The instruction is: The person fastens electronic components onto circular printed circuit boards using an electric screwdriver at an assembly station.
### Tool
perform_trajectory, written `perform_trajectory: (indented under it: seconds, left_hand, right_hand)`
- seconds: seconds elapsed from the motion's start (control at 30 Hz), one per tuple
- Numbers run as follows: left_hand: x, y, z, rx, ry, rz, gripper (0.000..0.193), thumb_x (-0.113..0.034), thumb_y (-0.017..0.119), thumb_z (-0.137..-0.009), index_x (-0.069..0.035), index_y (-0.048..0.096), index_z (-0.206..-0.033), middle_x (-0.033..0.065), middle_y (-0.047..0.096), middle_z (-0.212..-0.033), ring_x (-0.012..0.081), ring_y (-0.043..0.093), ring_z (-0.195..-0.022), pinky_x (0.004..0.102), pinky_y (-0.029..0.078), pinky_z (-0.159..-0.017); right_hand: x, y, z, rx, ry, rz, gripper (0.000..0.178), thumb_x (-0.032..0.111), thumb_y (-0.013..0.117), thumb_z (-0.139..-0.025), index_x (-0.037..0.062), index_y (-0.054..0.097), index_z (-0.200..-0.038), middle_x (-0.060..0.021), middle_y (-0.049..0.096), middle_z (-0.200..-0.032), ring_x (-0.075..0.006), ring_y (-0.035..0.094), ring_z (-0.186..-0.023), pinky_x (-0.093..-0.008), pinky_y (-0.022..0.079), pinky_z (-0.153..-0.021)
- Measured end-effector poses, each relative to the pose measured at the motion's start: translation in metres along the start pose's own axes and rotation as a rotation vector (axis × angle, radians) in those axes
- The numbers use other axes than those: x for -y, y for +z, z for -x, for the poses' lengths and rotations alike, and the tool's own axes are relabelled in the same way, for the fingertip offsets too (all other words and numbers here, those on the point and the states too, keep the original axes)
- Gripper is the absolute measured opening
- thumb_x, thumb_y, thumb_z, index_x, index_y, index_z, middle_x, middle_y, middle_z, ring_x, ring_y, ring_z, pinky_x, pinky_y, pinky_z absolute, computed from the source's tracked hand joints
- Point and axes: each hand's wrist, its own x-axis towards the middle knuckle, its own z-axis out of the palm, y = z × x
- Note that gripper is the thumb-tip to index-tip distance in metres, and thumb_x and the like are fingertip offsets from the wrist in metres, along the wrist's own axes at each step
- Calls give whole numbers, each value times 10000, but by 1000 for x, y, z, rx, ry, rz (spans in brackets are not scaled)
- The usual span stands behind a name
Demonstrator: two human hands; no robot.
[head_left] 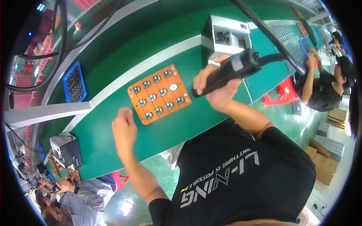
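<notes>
My right hand [223, 94] is wrapped round a black electric screwdriver [230, 71], with its thick cable end to the upper right. Its narrow front end is close to the right edge of an orange fixture plate [160, 101]; I cannot tell whether it touches anything. The plate lies on the green bench and carries rows of small round metallic parts [163, 92], with screws at its corners. My left hand [124, 130] is by the plate's left lower corner, apart from it. Its fingers are curled in, and what they hold, if anything, is hidden.
A white-framed machine [232, 28] stands behind the screwdriver. A blue tray of small parts [66, 90] lies beyond the grey rail [49, 115]. A dark box device [68, 150] sits at left. A black arm [264, 28] hangs overhead. Co-workers sit at right and lower left; a red stool [281, 96] is at right.
</notes>
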Motion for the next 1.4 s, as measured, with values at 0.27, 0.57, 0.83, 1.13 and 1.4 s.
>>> perform_trajectory:
  seconds: [0.27, 0.57, 0.83, 1.13, 1.4]
  left_hand:
    - [-67, 117, 25, -730, 504, -168, 231, -176, 821, -755, -168, 765, -979, 109, 538, -1289, 330, 442, -1264, 591, 222, -1120]
    - [-55, 139, 0, -714, 497, -199, 265, -203, 827, -744, -176, 774, -1002, 113, 491, -1445, 370, 349, -1358, 628, 51, -1177]
    - [-47, 150, -2, -770, 485, -248, 234, -264, 794, -799, -199, 758, -1021, 77, 530, -1421, 359, 321, -1397, 640, 30, -1182]
    - [-48, 149, -4, -800, 521, -185, 217, -243, 812, -772, -182, 772, -977, 64, 556, -1375, 367, 359, -1360, 645, 104, -1177]
    - [-48, 142, -7, -716, 638, -267, 238, -183, 823, -760, -100, 754, -971, 58, 576, -1332, 347, 388, -1342, 601, 245, -1154]
  right_hand:
    - [-37, 18, 4, 113, 57, -55, 799, 788, 495, -851, 108, 337, -1241, -95, 555, -671, -199, 545, -518, -327, 485, -540]
    - [-63, 14, 5, 182, 35, -73, 763, 700, 592, -863, 85, 341, -1237, -103, 561, -689, -205, 555, -541, -323, 486, -550]
    - [-74, 18, 4, 337, 96, 35, 715, 591, 682, -872, 40, 388, -1221, -101, 577, -697, -131, 526, -577, -259, 435, -535]
    - [-70, 24, -14, 374, 166, -20, 738, 614, 647, -885, -17, 442, -1207, -97, 571, -705, -114, 506, -547, -239, 406, -487]
    - [-12, 3, -24, 117, 101, 59, 821, 761, 463, -893, 43, 383, -1283, -86, 557, -638, -146, 510, -486, -280, 436, -496]
